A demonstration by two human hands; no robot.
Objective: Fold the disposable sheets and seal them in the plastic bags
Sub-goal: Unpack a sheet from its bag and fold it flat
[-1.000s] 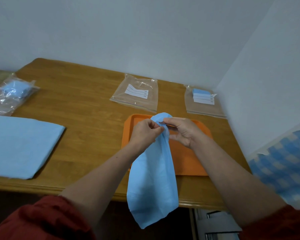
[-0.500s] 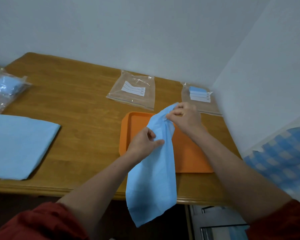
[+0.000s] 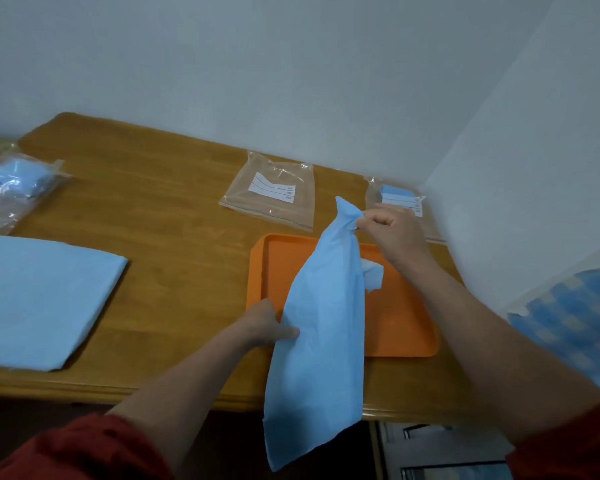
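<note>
At centre frame, above the orange tray (image 3: pixel 406 327), I hold one blue sheet (image 3: pixel 323 327) clear of the bench (image 3: pixel 174 220).

Hand states:
- Right hand (image 3: pixel 392 233): pinching the bunched top end of the sheet.
- Left hand (image 3: pixel 267 323): gripping the sheet's left edge at mid-length.

The sheet hangs as a long narrow strip, and its lower end drops past the near bench edge. I judge it part-folded and not yet compact enough to bag.

Done, as far as I can see: a filled bag (image 3: pixel 14 185) at the left edge holds a blue bundle. I cannot tell whether it is sealed.

Left to do:
- Finish this fold, then bag and seal it.
- A flat bag (image 3: pixel 274 199) lies beyond the tray at upper centre, and a second flat bag (image 3: pixel 399 199) sits partly behind my right hand. Both look unfilled.
- A stack of sheets (image 3: pixel 39 296) at lower left appears untouched.
</note>
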